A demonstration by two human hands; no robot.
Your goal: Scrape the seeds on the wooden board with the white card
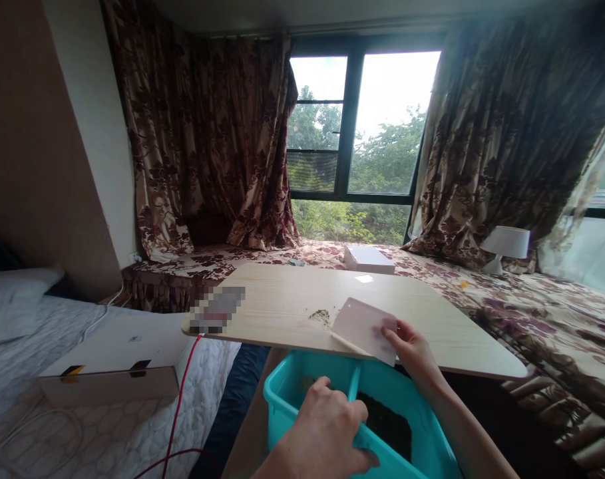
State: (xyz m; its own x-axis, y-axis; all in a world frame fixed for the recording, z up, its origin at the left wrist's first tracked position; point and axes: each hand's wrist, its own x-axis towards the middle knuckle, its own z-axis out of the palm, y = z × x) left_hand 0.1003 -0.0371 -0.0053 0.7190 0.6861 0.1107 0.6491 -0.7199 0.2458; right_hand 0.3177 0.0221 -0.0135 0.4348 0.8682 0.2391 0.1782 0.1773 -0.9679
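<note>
My right hand [414,349] grips a white flat scraper card [362,327], its edge resting on the light wooden tabletop [292,299] beside a small pile of dark crumbs [321,315]. My left hand [327,432] is closed around the rim of a teal plastic bin [287,406], held just below the table's near edge. Dark soil-like debris [387,426] lies inside the bin.
A blurred grey object [217,310] lies at the table's left end. A cardboard box [117,359] and a red cable [180,399] sit on the bed at left. A white box [369,258] and a white lamp [506,246] rest on the floral window seat.
</note>
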